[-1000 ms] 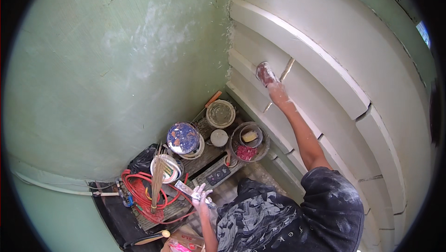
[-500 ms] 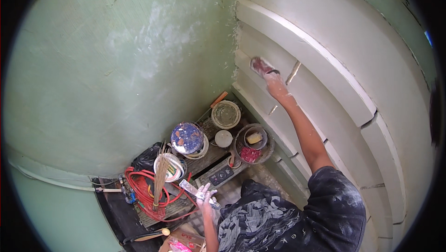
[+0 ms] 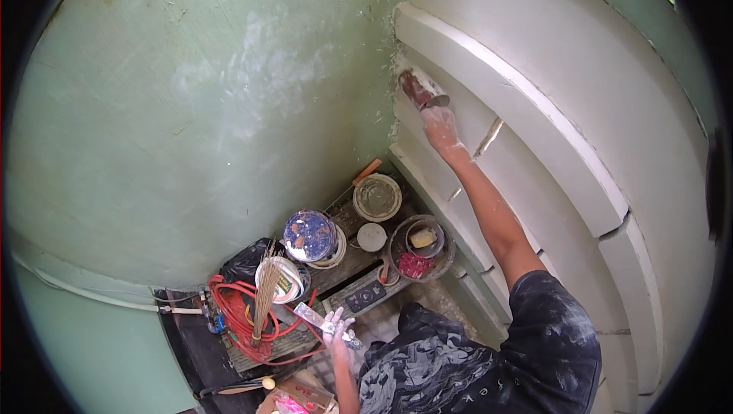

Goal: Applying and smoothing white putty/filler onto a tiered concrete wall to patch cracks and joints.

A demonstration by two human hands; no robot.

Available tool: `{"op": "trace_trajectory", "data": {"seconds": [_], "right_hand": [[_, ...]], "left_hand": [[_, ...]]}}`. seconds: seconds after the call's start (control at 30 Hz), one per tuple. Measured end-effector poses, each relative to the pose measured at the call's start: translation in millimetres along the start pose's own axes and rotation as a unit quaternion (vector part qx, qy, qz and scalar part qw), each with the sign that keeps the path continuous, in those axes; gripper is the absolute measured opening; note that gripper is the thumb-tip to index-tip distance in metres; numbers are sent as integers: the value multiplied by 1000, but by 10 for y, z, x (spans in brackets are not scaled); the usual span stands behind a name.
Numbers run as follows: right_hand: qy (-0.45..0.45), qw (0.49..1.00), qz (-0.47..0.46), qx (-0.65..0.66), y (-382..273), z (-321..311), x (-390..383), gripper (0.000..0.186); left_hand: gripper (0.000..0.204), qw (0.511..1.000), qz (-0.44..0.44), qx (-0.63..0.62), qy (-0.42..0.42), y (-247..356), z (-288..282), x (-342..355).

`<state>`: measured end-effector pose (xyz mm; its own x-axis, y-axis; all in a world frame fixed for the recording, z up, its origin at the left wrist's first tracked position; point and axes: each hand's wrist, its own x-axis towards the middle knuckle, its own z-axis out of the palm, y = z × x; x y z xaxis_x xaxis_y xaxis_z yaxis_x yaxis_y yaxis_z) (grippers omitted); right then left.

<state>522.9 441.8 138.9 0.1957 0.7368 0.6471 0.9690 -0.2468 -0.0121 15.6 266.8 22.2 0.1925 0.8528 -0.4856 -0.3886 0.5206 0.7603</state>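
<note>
A reddish-brown sheet that looks like sandpaper (image 3: 418, 90), dusted white, is in my right hand (image 3: 439, 122). My arm is stretched out and presses the sheet against the white stepped panel (image 3: 527, 156), close to the corner with the green wall (image 3: 229, 109). My left hand (image 3: 337, 328), coated in white powder, is low in front of my body. Its fingers hold a putty knife (image 3: 311, 315) with a flat, white-smeared blade, pointing up and left.
On a wooden platform stand a blue-lidded bucket (image 3: 310, 235), a round tub (image 3: 376, 197) and a basin (image 3: 441, 270) with a yellow sponge (image 3: 422, 238). A red hose (image 3: 227, 315), a stick broom (image 3: 265, 292) and a black power strip (image 3: 365, 297) lie nearby. Dark gaps mark the panel's joints.
My right hand has slid the reddish-brown sheet up and slightly left along the panel, nearer the corner. My left hand keeps the putty knife in about the same place.
</note>
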Motion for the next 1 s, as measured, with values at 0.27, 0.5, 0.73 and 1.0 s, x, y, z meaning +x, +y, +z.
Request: {"op": "trace_trajectory", "data": {"seconds": [0.27, 0.5, 0.73, 1.0], "right_hand": [[-138, 990, 16, 18, 74, 564, 340, 12], [-103, 993, 64, 0, 61, 17, 675, 17], [4, 998, 48, 45, 55, 610, 229, 4], [-115, 991, 70, -11, 104, 67, 167, 7]], "left_hand": [[50, 1000, -8, 24, -9, -129, 130, 68], [53, 999, 6, -30, 26, -116, 285, 74], [54, 999, -9, -38, 34, -58, 396, 105], [55, 998, -5, -43, 46, -173, 232, 68]]}}
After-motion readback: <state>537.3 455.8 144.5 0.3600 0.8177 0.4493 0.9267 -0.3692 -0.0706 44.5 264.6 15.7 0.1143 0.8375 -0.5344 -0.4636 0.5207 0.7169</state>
